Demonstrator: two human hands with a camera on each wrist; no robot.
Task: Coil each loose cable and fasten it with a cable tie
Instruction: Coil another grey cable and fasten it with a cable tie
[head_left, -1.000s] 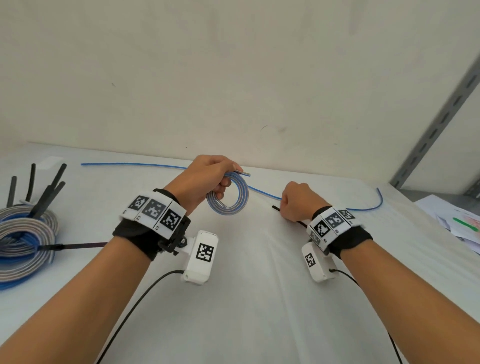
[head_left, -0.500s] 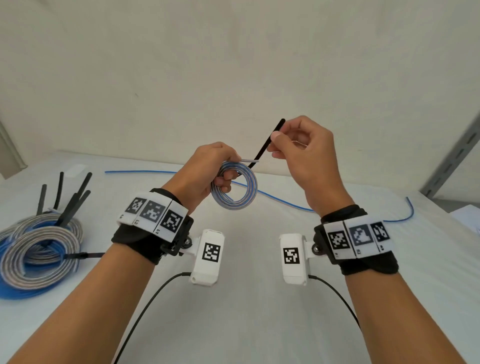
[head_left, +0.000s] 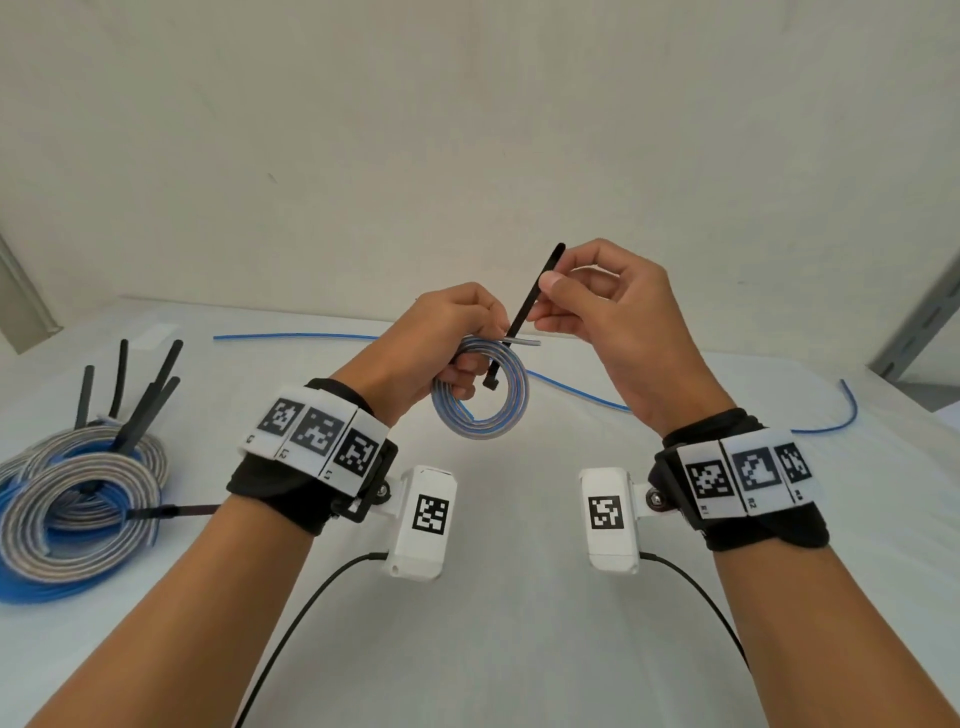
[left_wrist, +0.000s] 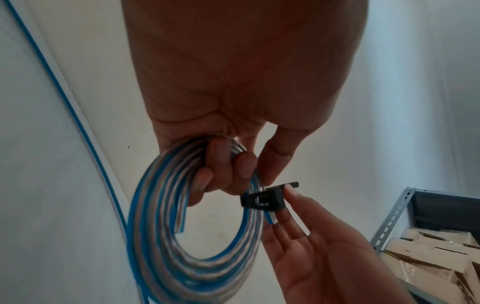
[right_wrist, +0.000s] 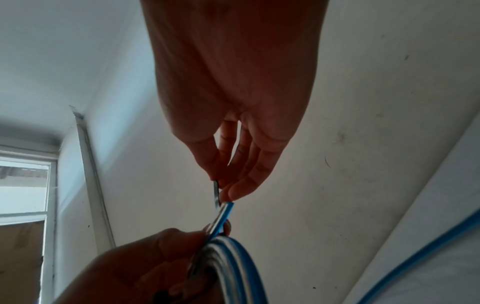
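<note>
Clamped in my left hand (head_left: 447, 332) is a small coil (head_left: 480, 389) of blue-and-silver cable, fingers curled through its ring and thumb pressing the turns together, held up above the desk (head_left: 519, 649). My right hand (head_left: 613, 312) has its grip pinched on the strap of a black cable tie (head_left: 524, 312), thumb and forefinger closed on it near the upper end, the other fingers loose. From the head view the tie slants down so that its locking head hangs just in front of the coil's opening; from the left wrist the head (left_wrist: 262, 200) sits right against the turns beside my left fingertips.

As I judge it, this coil is wound but not yet fastened: the tie is not looped round the turns, and one cut cable end (head_left: 524, 342) sticks out at the top. Left to do here: pass the tie through the ring, feed the tail into the head and pull tight.

At my left on the desk lies a pile of finished coils (head_left: 78, 499), each with a black tie tail sticking out. One loose blue cable (head_left: 582, 395) lies stretched across the back of the desk, uncoiled, so at least that one remains.
</note>
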